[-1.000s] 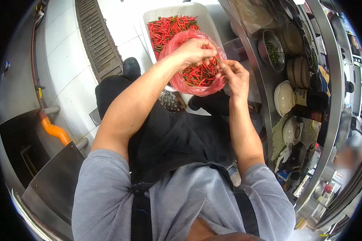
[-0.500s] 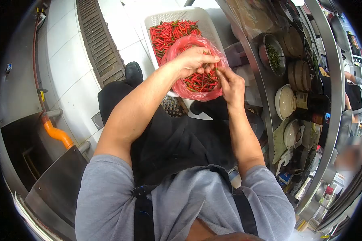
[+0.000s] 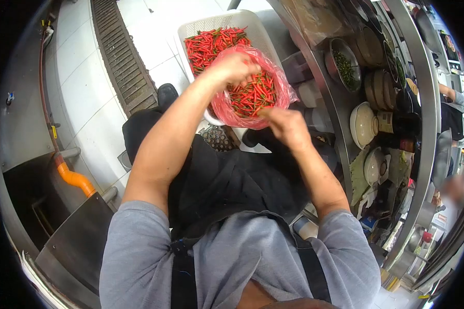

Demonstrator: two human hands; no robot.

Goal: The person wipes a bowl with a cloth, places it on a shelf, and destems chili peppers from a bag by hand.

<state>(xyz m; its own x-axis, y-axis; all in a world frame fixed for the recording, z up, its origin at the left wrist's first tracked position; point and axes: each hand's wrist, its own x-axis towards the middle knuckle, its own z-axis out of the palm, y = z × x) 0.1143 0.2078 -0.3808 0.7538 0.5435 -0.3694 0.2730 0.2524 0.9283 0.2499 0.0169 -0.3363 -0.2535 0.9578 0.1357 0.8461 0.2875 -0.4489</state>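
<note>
A red plastic bag [image 3: 281, 77] stands with its mouth spread, holding many red chili peppers [image 3: 252, 98] with green stems. It sits at the near end of a white perforated basket [image 3: 263, 32], where more loose red chilies [image 3: 211, 45] lie. My left hand [image 3: 236, 69] is over the far side of the bag's mouth, its fingers smeared by motion. At the near right rim, my right hand [image 3: 287, 126] has its fingers drawn together, pointing at the chilies; what they hold, if anything, is too blurred to make out.
A metal shelf [image 3: 322, 85] on the right carries stacked bowls [image 3: 363, 126] and a bowl of chopped greens [image 3: 344, 67]. A floor drain grate [image 3: 121, 54] runs along the left, near an orange pipe [image 3: 75, 177]. Another person [image 3: 454, 116] stands at far right.
My hands were together over the bag, fingers meeting at a chili. Now they are apart: the left has shifted left, the right down toward me. More chilies show in the bag.
</note>
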